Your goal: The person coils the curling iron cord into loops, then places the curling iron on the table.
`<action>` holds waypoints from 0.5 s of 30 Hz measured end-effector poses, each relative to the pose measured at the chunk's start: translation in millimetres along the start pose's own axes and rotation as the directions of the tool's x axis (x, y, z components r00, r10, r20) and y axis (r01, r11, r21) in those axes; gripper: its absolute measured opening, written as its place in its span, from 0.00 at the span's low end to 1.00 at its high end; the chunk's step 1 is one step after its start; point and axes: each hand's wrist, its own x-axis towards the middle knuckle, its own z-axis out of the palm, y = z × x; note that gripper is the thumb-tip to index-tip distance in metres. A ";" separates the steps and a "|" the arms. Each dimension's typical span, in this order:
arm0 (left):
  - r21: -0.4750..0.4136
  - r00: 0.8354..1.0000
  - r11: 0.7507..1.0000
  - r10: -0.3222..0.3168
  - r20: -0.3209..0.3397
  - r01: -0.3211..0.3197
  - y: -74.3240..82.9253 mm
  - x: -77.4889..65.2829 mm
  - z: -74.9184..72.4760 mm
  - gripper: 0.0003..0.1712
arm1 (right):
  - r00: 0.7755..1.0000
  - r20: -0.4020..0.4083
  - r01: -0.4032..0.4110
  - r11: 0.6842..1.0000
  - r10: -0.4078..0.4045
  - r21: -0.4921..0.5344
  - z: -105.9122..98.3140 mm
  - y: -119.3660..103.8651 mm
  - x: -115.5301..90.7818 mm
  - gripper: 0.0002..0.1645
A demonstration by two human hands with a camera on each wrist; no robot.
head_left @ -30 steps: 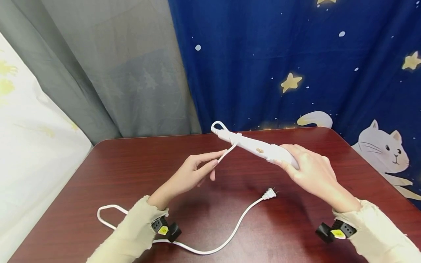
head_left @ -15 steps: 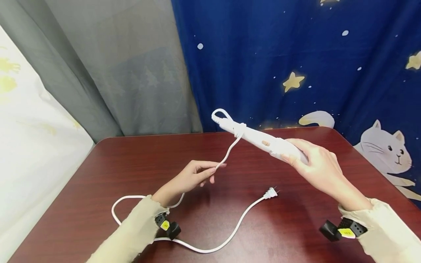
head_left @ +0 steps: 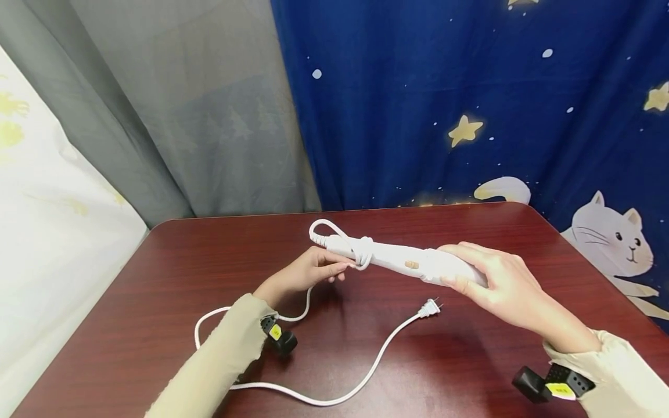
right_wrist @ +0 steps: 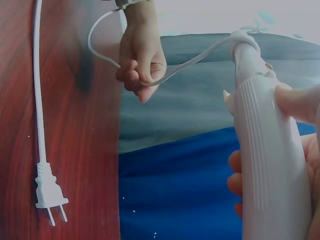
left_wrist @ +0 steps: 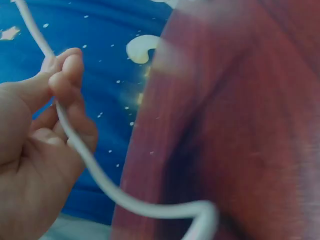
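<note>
A white, wand-shaped corded appliance [head_left: 392, 256] with a tan switch is held above the table. My right hand [head_left: 499, 287] grips its thick end, and the right wrist view shows the ribbed white body [right_wrist: 267, 150] in the palm. Near its thin end the white power cord [head_left: 362, 251] loops back and winds around the handle. My left hand [head_left: 305, 271] pinches the cord between thumb and fingers, just below the wound part. From those fingers the cord [left_wrist: 95, 172] hangs down in a curve.
The rest of the cord lies across the dark red wooden table [head_left: 209, 255], partly hidden behind the left sleeve. Its two-prong plug [head_left: 430, 308] rests near the middle. Grey and blue star-patterned curtains [head_left: 397, 104] hang behind the far edge.
My left hand slid down the cord, then moved up to the appliance's thin end. The appliance rose, then dropped to a flatter angle. More cord has been drawn toward the left hand.
</note>
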 end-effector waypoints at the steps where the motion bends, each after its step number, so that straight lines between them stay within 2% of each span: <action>1: -0.013 1.000 1.000 0.009 -0.007 -0.009 -0.5 1.5 -1.5 0.11 | 1.000 0.002 0.014 1.000 -0.014 0.010 -0.2 0.1 -0.4 0.22; 4: -0.078 0.999 0.997 0.021 -0.035 -0.023 -1.9 4.5 -5.7 0.10 | 0.998 0.009 0.067 0.996 -0.067 0.057 -0.3 0.1 -1.5 0.23; 5: -0.054 0.997 0.996 0.069 -0.045 -0.071 -3.8 6.4 -7.5 0.08 | 0.996 0.011 0.085 0.994 -0.086 0.073 -0.3 -0.1 -1.9 0.23; 7: -0.068 0.996 0.995 0.076 -0.054 -0.080 -4.9 8.7 -10.2 0.06 | 0.993 0.012 0.118 0.989 -0.119 0.089 0.0 -0.6 -2.6 0.24; 10: -0.033 0.999 0.998 0.050 -0.015 -0.050 -2.6 8.9 -14.6 0.06 | 0.988 0.021 0.153 0.983 -0.156 0.100 0.8 -0.8 -3.5 0.24; 11: -0.037 0.999 0.999 0.032 0.009 -0.032 -1.6 9.5 -16.1 0.07 | 0.985 0.026 0.165 0.982 -0.168 0.093 0.8 -0.6 -3.8 0.23; 12: -0.056 0.999 0.998 -0.016 0.027 0.018 0.6 9.3 -17.5 0.09 | 0.983 0.033 0.176 0.981 -0.179 0.086 0.8 -0.4 -3.9 0.23; 15: -0.045 0.996 0.997 -0.053 0.068 0.057 3.3 10.2 -23.5 0.10 | 0.977 0.061 0.199 0.977 -0.204 0.082 1.3 0.7 -4.5 0.22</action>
